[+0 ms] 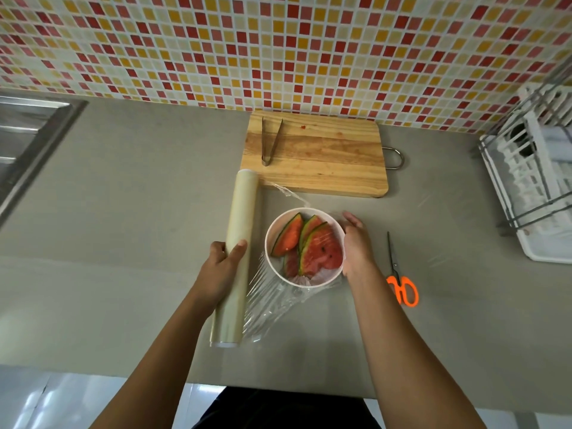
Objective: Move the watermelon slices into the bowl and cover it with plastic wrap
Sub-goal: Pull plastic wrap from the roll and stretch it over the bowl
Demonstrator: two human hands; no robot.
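A white bowl (273, 264) stands on the grey counter and holds several watermelon slices (318, 252) with green rinds. Clear plastic wrap (275, 300) stretches from the roll over the bowl, bunched and wrinkled at the bowl's near side. My left hand (221, 267) grips the long pale roll of wrap (240, 218), which lies just left of the bowl. My right hand (356, 243) rests against the bowl's right side with fingers straight, pressing the wrap to the rim.
A wooden cutting board (322, 156) with metal tongs (269, 140) on it lies behind the bowl. Orange-handled scissors (400, 280) lie to the right. A dish rack (532, 171) stands at the far right, a steel sink (28, 140) at the far left.
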